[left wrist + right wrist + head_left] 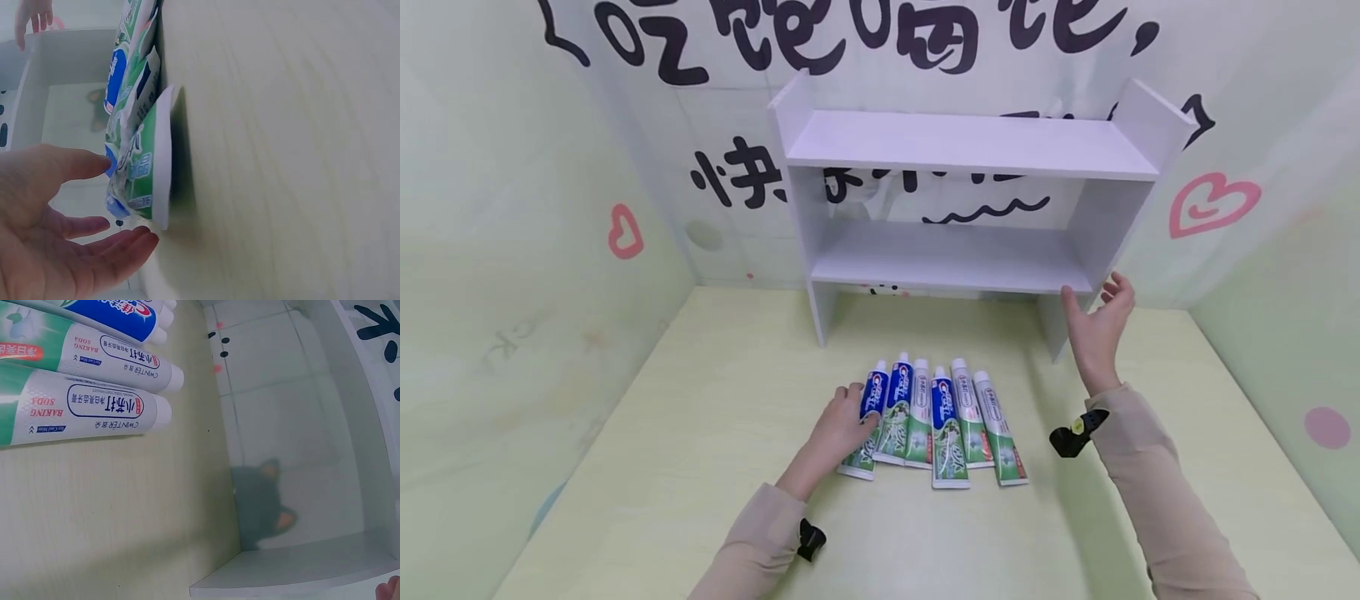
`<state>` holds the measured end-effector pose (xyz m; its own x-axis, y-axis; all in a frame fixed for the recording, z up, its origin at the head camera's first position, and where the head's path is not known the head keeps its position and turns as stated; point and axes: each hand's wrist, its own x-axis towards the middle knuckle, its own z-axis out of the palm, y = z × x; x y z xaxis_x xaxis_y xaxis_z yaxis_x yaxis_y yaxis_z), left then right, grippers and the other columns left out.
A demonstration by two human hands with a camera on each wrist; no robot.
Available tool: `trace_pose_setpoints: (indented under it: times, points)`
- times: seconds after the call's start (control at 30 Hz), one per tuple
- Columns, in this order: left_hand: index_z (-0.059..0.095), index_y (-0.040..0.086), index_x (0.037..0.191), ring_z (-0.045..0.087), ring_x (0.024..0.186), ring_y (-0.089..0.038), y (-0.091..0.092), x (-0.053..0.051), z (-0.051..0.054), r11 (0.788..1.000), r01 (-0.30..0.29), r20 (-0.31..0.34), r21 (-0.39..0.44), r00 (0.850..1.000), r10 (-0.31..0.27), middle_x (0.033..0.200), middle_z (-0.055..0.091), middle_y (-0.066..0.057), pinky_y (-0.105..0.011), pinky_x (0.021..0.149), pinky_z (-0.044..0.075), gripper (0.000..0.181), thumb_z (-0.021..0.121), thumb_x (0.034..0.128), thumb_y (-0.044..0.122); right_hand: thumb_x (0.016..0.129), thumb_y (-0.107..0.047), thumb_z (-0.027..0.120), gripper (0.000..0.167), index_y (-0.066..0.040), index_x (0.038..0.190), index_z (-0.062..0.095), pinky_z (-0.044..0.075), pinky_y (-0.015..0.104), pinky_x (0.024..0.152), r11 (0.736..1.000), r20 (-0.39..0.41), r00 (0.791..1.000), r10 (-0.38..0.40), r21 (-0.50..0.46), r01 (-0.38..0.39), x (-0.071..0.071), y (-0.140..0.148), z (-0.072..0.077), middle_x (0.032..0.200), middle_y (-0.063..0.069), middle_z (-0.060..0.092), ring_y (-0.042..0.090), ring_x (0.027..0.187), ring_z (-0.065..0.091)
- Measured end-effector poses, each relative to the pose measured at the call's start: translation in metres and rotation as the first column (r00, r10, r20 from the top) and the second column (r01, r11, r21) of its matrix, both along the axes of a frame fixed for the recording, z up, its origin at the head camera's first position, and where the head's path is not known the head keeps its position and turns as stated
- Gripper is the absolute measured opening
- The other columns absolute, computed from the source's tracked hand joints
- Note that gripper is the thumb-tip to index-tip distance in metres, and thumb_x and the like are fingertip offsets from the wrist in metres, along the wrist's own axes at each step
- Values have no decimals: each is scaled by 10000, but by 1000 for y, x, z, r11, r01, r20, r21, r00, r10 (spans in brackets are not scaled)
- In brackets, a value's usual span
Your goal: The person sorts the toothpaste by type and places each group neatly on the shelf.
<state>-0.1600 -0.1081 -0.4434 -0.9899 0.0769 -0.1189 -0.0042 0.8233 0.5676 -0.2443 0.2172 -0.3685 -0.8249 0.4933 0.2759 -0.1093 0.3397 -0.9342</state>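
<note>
My left hand (838, 425) is at the leftmost Crest toothpaste tube (875, 392), thumb over its face and fingers along its outer side. In the left wrist view the left hand's fingers (128, 253) look nearly straight around the green-and-white tube (144, 169); firm contact is hard to judge. My right hand (1101, 333) is raised beside the right side panel of the white shelf (951, 254), thumb apart from the fingers. Only fingertips (389, 590) show in the right wrist view, so touch on the panel cannot be told.
Several toothpaste tubes lie fanned on the pale table (700, 467), including a blue Crest tube (943, 400) and white-and-green baking soda tubes (996, 417). The two-tier shelf stands behind them against a printed wall (730, 108). Side walls rise left and right.
</note>
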Motion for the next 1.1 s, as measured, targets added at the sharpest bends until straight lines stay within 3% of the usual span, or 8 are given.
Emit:
trace_pose_setpoints:
  times: [0.23, 0.53, 0.73, 0.9, 0.97, 1.1]
  points:
    - [368, -54, 1325, 546, 1032, -347, -1, -2, -7, 1000, 10, 7, 8, 1000, -10, 1213, 463, -264, -446, 881, 505, 589, 576, 880, 271, 875, -292, 572, 614, -134, 1367, 240, 381, 324, 989, 995, 47, 999, 8, -95, -4, -7, 1, 1, 1297, 82, 352, 204, 1166, 379]
    - [407, -104, 1267, 551, 955, -305, -2, -4, -10, 1000, 8, 11, -2, 1000, -8, 1132, 503, -251, -427, 850, 515, 595, 599, 861, 285, 880, -314, 558, 576, -95, 1339, 288, 369, 268, 911, 997, 74, 997, -8, -74, 14, -16, 2, -4, 1255, 54, 373, 176, 1103, 382]
    - [473, -137, 1154, 525, 797, -242, 0, -8, -7, 1000, -8, 81, -1, 997, 8, 1021, 518, -224, -370, 713, 534, 560, 626, 833, 295, 885, -360, 541, 563, -92, 1326, 314, 372, 268, 922, 992, 117, 993, 6, -129, 9, -22, 6, -4, 1286, 48, 370, 143, 1123, 366]
    - [526, -101, 998, 527, 640, -196, -3, -13, -5, 998, -31, 161, 46, 987, 23, 842, 553, -159, -264, 516, 487, 447, 643, 820, 293, 884, -372, 539, 458, -105, 1231, 406, 390, 215, 804, 972, 149, 989, -26, -227, 59, -27, 8, -4, 1057, -71, 420, 51, 935, 418]
    - [531, -65, 922, 524, 583, -177, -5, -14, -5, 997, -40, 189, 64, 982, 27, 753, 556, -124, -231, 467, 450, 381, 651, 816, 282, 883, -342, 544, 386, -92, 1163, 454, 390, 191, 738, 967, 127, 990, -60, -239, 90, -29, 8, -6, 946, -99, 416, 26, 833, 418]
    - [523, -8, 810, 503, 529, -141, -6, -13, -1, 998, -36, 206, 58, 978, 23, 653, 545, -71, -194, 437, 400, 314, 651, 820, 279, 890, -316, 532, 322, -68, 1092, 499, 395, 163, 694, 968, 91, 989, -114, -214, 131, -30, 8, -8, 878, -111, 416, 10, 779, 418]
